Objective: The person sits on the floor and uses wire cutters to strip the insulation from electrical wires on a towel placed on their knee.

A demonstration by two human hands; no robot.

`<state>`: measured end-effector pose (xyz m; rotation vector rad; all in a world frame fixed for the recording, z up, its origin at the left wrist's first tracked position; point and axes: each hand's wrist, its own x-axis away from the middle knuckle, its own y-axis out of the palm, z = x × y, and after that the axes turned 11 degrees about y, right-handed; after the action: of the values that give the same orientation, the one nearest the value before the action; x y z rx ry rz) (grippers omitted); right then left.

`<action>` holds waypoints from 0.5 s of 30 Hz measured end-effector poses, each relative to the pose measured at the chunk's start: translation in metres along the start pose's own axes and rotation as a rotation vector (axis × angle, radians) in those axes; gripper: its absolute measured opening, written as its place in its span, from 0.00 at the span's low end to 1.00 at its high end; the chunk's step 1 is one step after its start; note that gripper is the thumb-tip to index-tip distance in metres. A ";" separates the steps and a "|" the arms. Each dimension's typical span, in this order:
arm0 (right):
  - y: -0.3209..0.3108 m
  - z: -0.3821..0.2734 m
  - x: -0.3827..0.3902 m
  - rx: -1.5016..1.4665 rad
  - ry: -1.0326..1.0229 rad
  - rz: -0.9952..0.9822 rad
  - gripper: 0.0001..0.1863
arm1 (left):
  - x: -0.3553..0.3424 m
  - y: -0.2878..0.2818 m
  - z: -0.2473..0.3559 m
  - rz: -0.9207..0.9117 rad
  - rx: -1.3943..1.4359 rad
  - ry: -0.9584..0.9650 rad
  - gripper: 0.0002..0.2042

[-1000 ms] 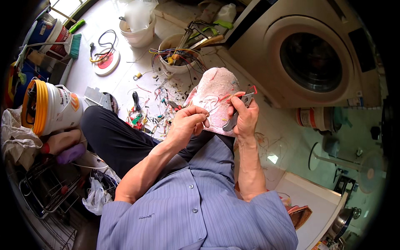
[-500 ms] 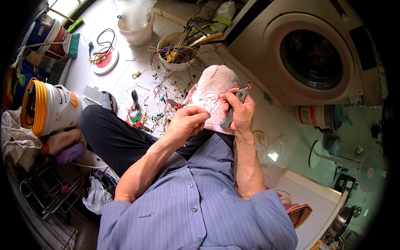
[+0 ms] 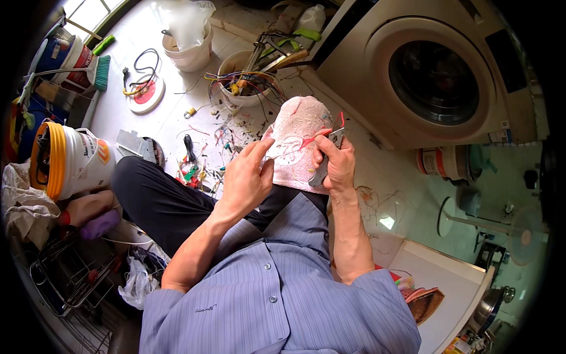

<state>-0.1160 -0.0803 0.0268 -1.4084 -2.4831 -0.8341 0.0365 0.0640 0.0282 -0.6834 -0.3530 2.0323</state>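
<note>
My right hand (image 3: 335, 162) is closed on a grey hand tool (image 3: 318, 176) with a metal upper end, and a thin red wire (image 3: 341, 120) sticks up beside it. My left hand (image 3: 247, 174) is raised left of it, fingers lifted and apart from the thumb; I cannot make out anything held in it. Between and behind my hands a pink towel (image 3: 300, 112) covers something over my leg, with fine pale wire strands on it. Cut wires and small coloured pieces (image 3: 194, 168) are scattered on the tiled floor beyond my bent left knee.
A washing machine (image 3: 371, 82) stands upper right. A bucket of wires and tools (image 3: 227, 91), a white bucket (image 3: 186, 59) and a round lid (image 3: 138, 103) are ahead. A yellow-rimmed bucket (image 3: 88, 165), bags and racks crowd my left. A white board (image 3: 430, 271) lies lower right.
My left hand has moved up and slightly left, its fingertips lifting from a pinch. My right hand has shifted slightly left, still gripping the tool.
</note>
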 end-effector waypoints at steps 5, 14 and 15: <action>0.004 0.002 0.003 0.048 -0.016 -0.011 0.04 | -0.017 0.015 0.011 0.054 0.003 0.161 0.14; 0.004 0.004 0.004 0.098 -0.034 0.053 0.03 | -0.019 0.036 0.002 -0.206 0.549 -0.338 0.10; 0.003 0.004 0.004 0.086 -0.031 0.073 0.04 | -0.018 0.034 0.004 -0.229 0.528 -0.341 0.09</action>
<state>-0.1146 -0.0741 0.0263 -1.4842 -2.4420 -0.6882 0.0185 0.0312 0.0203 0.0294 -0.0714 1.9003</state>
